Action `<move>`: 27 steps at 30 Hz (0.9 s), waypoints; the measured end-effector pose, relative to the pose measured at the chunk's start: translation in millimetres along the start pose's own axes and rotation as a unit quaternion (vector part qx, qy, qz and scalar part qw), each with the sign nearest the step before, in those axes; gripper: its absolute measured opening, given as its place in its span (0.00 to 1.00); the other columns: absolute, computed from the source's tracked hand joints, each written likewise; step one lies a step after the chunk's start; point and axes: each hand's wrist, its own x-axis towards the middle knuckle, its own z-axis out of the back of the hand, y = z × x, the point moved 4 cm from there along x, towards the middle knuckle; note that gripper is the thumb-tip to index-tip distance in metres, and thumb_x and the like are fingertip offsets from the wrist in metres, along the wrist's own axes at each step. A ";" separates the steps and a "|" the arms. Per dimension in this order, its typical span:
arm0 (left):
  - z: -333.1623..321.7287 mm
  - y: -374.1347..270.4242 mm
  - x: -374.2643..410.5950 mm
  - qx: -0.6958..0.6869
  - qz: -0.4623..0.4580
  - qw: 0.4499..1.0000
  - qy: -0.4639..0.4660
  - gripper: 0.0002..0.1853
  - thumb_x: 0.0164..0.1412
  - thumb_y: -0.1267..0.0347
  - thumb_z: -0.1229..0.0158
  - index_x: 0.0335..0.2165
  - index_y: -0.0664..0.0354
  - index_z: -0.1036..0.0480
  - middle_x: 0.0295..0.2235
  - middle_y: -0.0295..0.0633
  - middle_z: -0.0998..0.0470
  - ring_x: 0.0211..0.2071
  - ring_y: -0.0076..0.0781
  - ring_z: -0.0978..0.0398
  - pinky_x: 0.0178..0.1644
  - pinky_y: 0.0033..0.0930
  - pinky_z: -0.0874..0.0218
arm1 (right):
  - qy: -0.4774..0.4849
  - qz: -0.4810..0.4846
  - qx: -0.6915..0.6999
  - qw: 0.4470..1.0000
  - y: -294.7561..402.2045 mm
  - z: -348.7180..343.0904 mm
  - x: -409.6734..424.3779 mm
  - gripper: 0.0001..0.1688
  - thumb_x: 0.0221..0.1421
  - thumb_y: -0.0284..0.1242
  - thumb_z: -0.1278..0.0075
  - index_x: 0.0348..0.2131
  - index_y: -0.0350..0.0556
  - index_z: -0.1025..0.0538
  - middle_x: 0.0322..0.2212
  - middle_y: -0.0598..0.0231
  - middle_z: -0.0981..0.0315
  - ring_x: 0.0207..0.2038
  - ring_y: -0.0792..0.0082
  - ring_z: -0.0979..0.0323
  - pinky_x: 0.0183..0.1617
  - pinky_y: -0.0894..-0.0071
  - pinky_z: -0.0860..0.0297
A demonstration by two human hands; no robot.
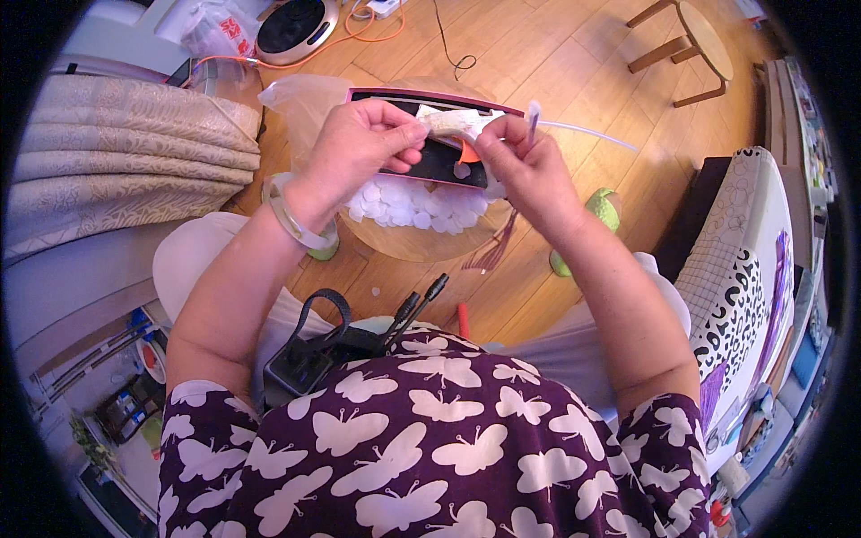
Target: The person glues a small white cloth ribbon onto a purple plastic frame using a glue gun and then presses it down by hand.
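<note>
My left hand (366,144), with a pale bangle at its wrist, pinches thumb against fingers at the left end of a whitish, paper-like piece (454,124); what its fingertips hold is too small to tell. Between finger and thumb, my right hand (518,151) grips that piece's right end. A thin, pale-tipped stick (533,116) pokes up among the right fingers. Below the hands, a pink-rimmed box with a dark inside (437,168) rests on a round wooden stool (403,249). Many white translucent discs (417,205) lie along its near side. Something orange (469,153) shows under the whitish piece.
A clear plastic bag (303,111) hangs by the stool's left side. Brown strands (494,249) dangle at its near right edge. A wooden stool (703,40) stands at the upper right, a patterned padded item (733,289) to the right. Orange cable (329,50) crosses the floor.
</note>
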 end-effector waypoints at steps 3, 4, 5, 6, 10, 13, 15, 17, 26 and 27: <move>8.8 6.6 7.6 0.069 0.012 0.997 -0.030 0.06 0.50 0.73 0.45 0.27 0.66 0.30 0.21 0.37 0.27 0.20 0.19 0.30 0.23 0.19 0.35 | -0.013 -0.048 -0.090 0.995 7.4 14.7 14.1 0.09 0.51 0.29 0.55 0.23 0.42 0.31 0.15 0.73 0.36 0.17 0.84 0.40 0.20 0.82 0.42; 8.0 11.1 8.2 0.055 0.015 0.998 -0.028 0.05 0.50 0.73 0.45 0.26 0.66 0.30 0.21 0.37 0.27 0.20 0.19 0.30 0.24 0.19 0.35 | 0.002 -0.050 -0.133 0.990 3.1 16.5 18.0 0.09 0.52 0.30 0.55 0.24 0.42 0.32 0.15 0.73 0.36 0.18 0.84 0.40 0.20 0.83 0.42; 5.2 17.4 8.6 0.042 0.018 0.999 -0.027 0.05 0.51 0.73 0.45 0.26 0.65 0.30 0.21 0.37 0.27 0.20 0.19 0.30 0.24 0.20 0.35 | 0.016 -0.051 -0.177 0.983 -4.6 17.9 21.5 0.10 0.52 0.30 0.56 0.25 0.42 0.32 0.16 0.74 0.36 0.18 0.85 0.41 0.21 0.83 0.42; 1.8 24.3 8.7 0.026 0.022 0.999 -0.026 0.05 0.51 0.72 0.45 0.26 0.64 0.30 0.21 0.37 0.27 0.20 0.20 0.30 0.25 0.20 0.35 | 0.032 -0.053 -0.221 0.973 -8.9 17.6 23.8 0.10 0.53 0.31 0.57 0.26 0.42 0.32 0.17 0.74 0.36 0.19 0.85 0.42 0.22 0.83 0.42; -22.3 49.6 11.0 0.047 0.022 0.999 0.004 0.04 0.51 0.75 0.47 0.28 0.67 0.30 0.23 0.37 0.27 0.22 0.19 0.30 0.28 0.20 0.36 | 0.019 -0.059 -0.238 0.969 -13.1 16.7 27.0 0.10 0.50 0.30 0.55 0.24 0.40 0.32 0.16 0.69 0.35 0.18 0.79 0.40 0.22 0.78 0.41; -37.3 48.7 6.0 0.093 -0.080 0.992 0.015 0.06 0.51 0.76 0.47 0.29 0.68 0.30 0.24 0.35 0.27 0.25 0.17 0.32 0.30 0.19 0.38 | -0.008 0.001 -0.268 0.963 -21.9 18.1 27.8 0.11 0.47 0.30 0.53 0.23 0.38 0.31 0.15 0.57 0.32 0.18 0.65 0.33 0.23 0.69 0.37; -43.9 47.9 1.0 0.099 -0.080 0.992 0.014 0.05 0.49 0.76 0.47 0.27 0.68 0.29 0.25 0.39 0.26 0.25 0.17 0.32 0.30 0.21 0.39 | -0.020 0.043 -0.300 0.953 -19.2 16.2 27.6 0.11 0.47 0.30 0.54 0.25 0.36 0.31 0.17 0.51 0.31 0.21 0.57 0.31 0.25 0.65 0.37; -45.6 48.5 -0.5 0.109 -0.102 0.989 -0.001 0.04 0.47 0.75 0.45 0.24 0.66 0.28 0.20 0.42 0.26 0.22 0.20 0.31 0.28 0.24 0.38 | -0.030 0.045 -0.303 0.951 -17.5 12.2 25.3 0.11 0.47 0.29 0.54 0.25 0.36 0.31 0.19 0.48 0.31 0.23 0.51 0.32 0.26 0.63 0.36; -68.5 37.3 -19.6 0.067 -0.132 0.989 0.027 0.03 0.47 0.76 0.48 0.23 0.67 0.30 0.21 0.43 0.27 0.22 0.24 0.30 0.27 0.26 0.38 | -0.053 0.058 -0.314 0.946 -15.6 10.9 22.8 0.10 0.47 0.28 0.55 0.24 0.37 0.32 0.19 0.46 0.32 0.24 0.47 0.33 0.26 0.59 0.37; -69.7 36.4 -19.8 0.065 -0.125 0.990 0.028 0.03 0.47 0.76 0.47 0.23 0.67 0.30 0.21 0.43 0.27 0.22 0.24 0.29 0.27 0.26 0.38 | -0.056 0.068 -0.319 0.944 -16.2 11.2 23.2 0.09 0.47 0.28 0.55 0.24 0.37 0.32 0.19 0.46 0.33 0.24 0.46 0.33 0.26 0.59 0.37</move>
